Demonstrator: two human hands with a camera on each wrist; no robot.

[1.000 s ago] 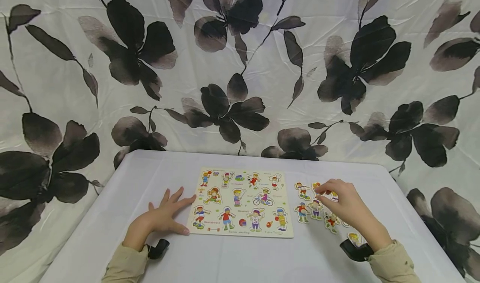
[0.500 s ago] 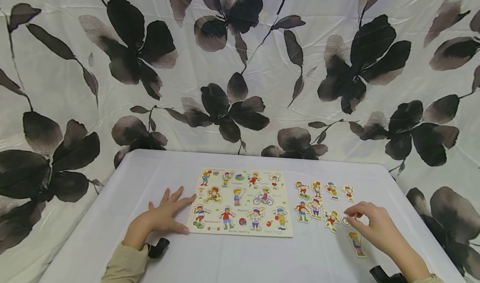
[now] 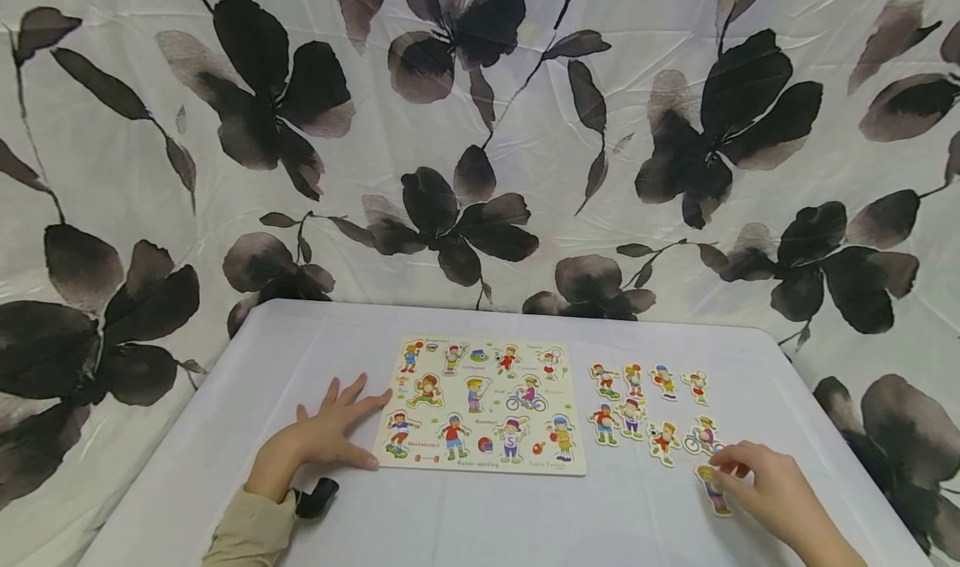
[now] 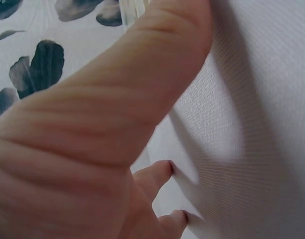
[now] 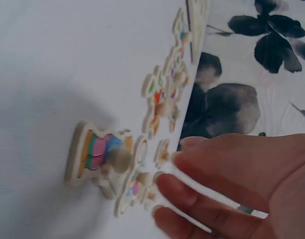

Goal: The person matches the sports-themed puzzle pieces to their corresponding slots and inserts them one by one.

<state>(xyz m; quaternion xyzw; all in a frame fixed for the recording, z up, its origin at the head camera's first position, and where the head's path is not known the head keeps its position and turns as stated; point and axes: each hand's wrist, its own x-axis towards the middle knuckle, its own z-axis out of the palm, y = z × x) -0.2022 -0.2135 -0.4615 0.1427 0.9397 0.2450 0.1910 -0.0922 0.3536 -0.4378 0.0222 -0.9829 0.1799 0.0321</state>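
Observation:
My left hand (image 3: pixel 330 429) lies at the left edge of a cream puzzle board (image 3: pixel 442 421) printed with sports figures. Its fingers are spread, with index finger and thumb at the board's edge. In the left wrist view the thumb (image 4: pixel 142 64) fills much of the picture. My right hand (image 3: pixel 772 484) hovers over the upper end of a puzzle piece (image 3: pixel 715 500), a figure in purple trousers. The right wrist view shows that piece's round wooden knob (image 5: pixel 118 159) uncovered, with the fingers (image 5: pixel 180 191) apart from it.
Several knobbed puzzle pieces lie right of the board, among them a cyclist (image 3: pixel 701 435), a footballer (image 3: pixel 662 444) and a skateboarder (image 3: pixel 603 381). A white cloth covers the table (image 3: pixel 480 517). Behind it hangs a flower-patterned curtain (image 3: pixel 570 158).
My right hand has moved right and toward the table's front, from the upper pieces past the cyclist to the piece in purple trousers. The left hand has stayed still.

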